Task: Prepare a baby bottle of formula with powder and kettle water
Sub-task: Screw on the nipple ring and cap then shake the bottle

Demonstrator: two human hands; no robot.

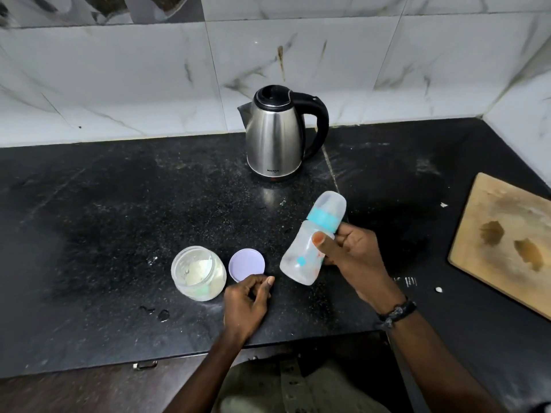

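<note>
The baby bottle (310,242) is gripped, tilted and capped, in the right hand (351,251). The left hand (247,299), loosely curled and empty, should be used to unscrew the cap.

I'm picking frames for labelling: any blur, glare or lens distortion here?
Head view: wide-angle bending curves the counter's edge and the wall tiles; the top-left corner is smeared; the baby bottle in the right hand is slightly soft; the kettle carries soft highlights and reflects on the counter; lighting is dim and even.
</note>
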